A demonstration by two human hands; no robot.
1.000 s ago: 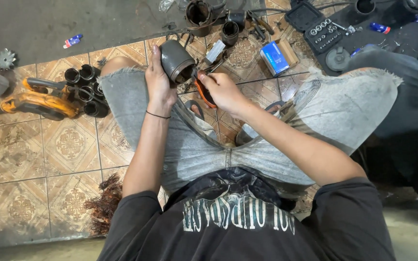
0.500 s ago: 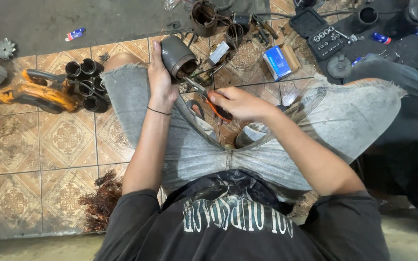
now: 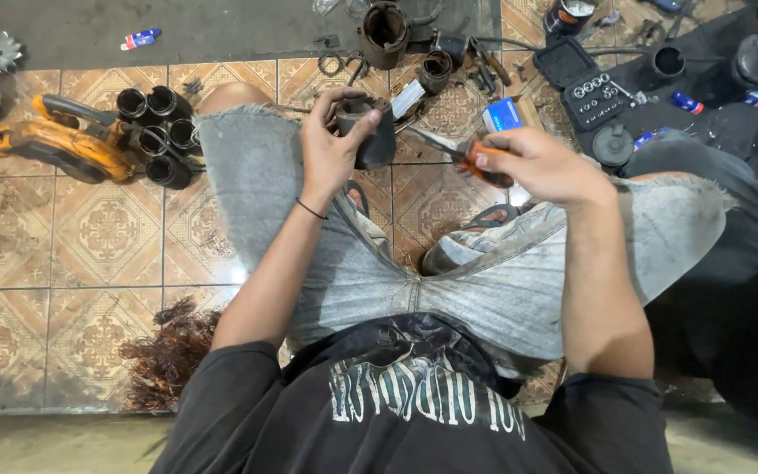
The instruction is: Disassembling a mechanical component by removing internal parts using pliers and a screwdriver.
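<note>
I sit on a tiled floor with my knees apart. My left hand grips a dark, hollow metal cylinder just above my left thigh. My right hand is closed around the orange handle of a screwdriver. Its thin shaft points left toward the cylinder, and the tip sits at or near the cylinder's edge. A black band circles my left wrist.
A cluster of black metal tubes and an orange power tool lie on the left. Ahead are rusty cylinders, a blue box, a black socket tray and dark round parts. Copper wire scrap lies lower left.
Both hands have come closer to me and look larger in view. The right hand drew away from the cylinder to the right, with the screwdriver now pointing left at it.
</note>
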